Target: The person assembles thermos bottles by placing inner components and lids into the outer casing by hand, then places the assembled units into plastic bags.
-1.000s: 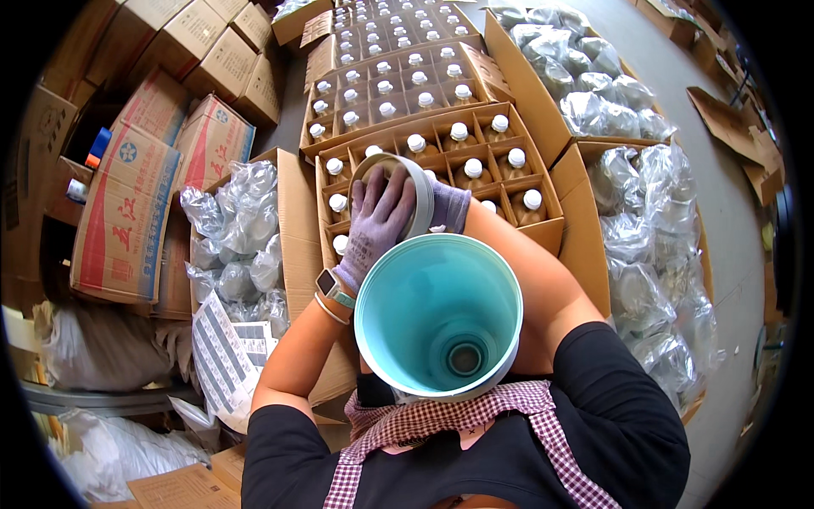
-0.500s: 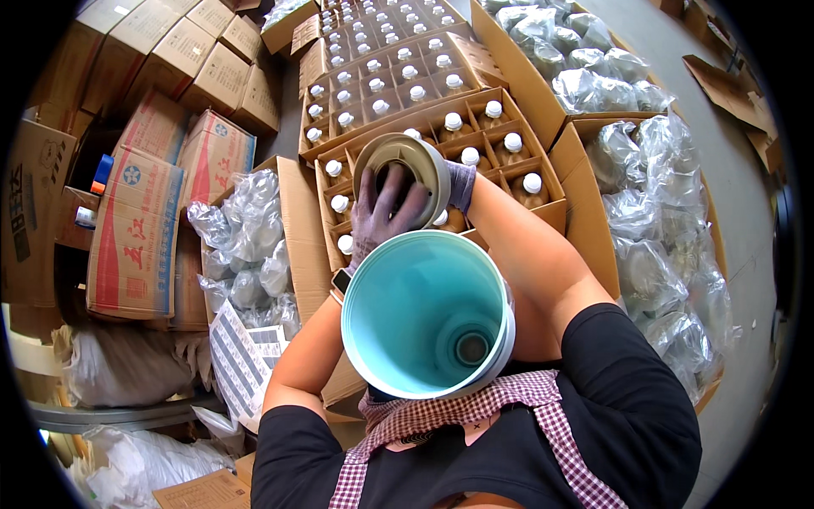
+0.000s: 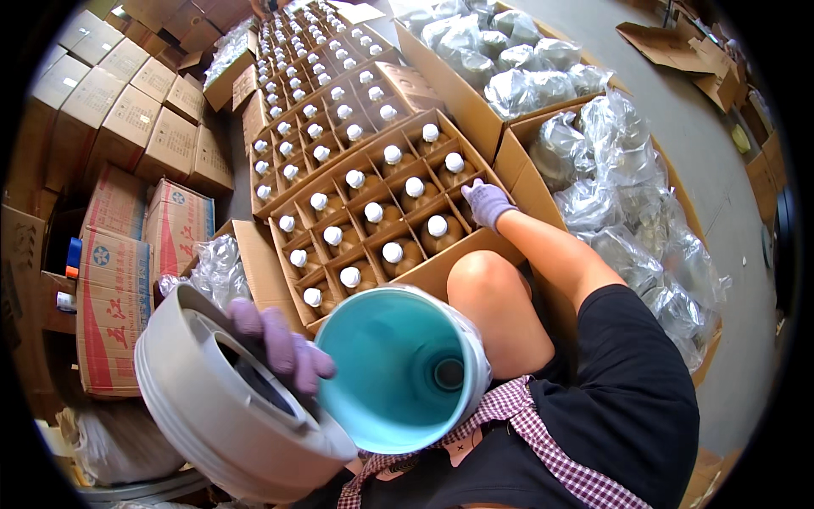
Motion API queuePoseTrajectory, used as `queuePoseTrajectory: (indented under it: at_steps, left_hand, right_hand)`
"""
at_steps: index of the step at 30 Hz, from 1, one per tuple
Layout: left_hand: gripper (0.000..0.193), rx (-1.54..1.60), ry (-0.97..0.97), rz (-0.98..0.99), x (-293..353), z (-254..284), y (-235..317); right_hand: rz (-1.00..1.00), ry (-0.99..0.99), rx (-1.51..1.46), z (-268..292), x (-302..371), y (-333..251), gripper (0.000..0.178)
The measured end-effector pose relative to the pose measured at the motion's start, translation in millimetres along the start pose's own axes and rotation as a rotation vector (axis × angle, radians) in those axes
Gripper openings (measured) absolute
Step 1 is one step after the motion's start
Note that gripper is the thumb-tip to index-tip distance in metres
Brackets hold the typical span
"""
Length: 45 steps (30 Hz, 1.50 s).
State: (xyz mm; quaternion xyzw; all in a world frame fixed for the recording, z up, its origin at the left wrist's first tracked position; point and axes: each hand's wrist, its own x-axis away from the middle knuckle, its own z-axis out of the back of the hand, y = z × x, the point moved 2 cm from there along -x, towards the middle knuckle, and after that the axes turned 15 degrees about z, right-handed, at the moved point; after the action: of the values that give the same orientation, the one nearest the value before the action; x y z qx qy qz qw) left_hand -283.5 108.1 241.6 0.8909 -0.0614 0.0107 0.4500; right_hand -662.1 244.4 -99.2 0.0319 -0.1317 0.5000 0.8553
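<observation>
My left hand point(image 3: 284, 343), in a purple-grey glove, grips a large round grey plastic lid point(image 3: 212, 407) with an opening in its face. The lid is tilted close to the camera at the lower left, overlapping the rim of a light-blue bucket point(image 3: 326, 399). That bucket leans against my body with its mouth up, and its inside shows. My right hand point(image 3: 489, 204), also gloved, is closed over the near right corner cell of a divided carton point(image 3: 424, 273), round a bottle whose cap it hides. White-capped brown bottles point(image 3: 437, 233) stand upright in the other cells.
More divided cartons of capped bottles point(image 3: 343, 110) stretch away beyond. On the right, open cartons hold clear plastic-wrapped containers point(image 3: 640, 254). Stacked closed boxes point(image 3: 119, 280) stand at left, beside another open carton of clear wrapped items point(image 3: 219, 271). Grey floor point(image 3: 738, 288) runs along the right.
My left hand has carried the grey lid from above the bottles to the lower left. My right hand has let go of it and moved to the carton's near right corner. The view has shifted.
</observation>
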Motion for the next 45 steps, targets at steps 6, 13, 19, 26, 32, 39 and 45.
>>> queuePoseTrajectory:
  at_steps: [6,13,19,26,32,39,45]
  left_hand:
    - [0.041,-0.162,0.093,-0.167,-53,34,-13]
    - [0.038,0.22,0.33,-0.536,-71,42,-36]
    - [0.051,-0.612,0.614,-0.945,-30,60,14]
    - [0.047,-0.079,0.181,-0.62,6,41,-19]
    - [0.048,-0.035,0.185,-0.39,2,60,-63]
    - [0.049,0.192,0.048,-0.328,-14,79,-82]
    - [0.049,0.392,-0.08,-0.292,-9,90,-88]
  right_hand:
    - [0.129,0.243,0.057,153,50,-8,0.042]
    - [0.354,1.117,-0.162,367,188,-88,0.041]
    - [0.817,1.02,-0.761,306,199,-162,0.1]
    - [0.874,0.486,-1.631,225,168,-179,0.094]
    - [0.807,0.323,-1.967,212,153,-173,0.109]
    - [1.242,-0.071,-1.224,283,111,-157,0.058]
    - [0.962,-0.026,-0.198,333,129,-208,0.053]
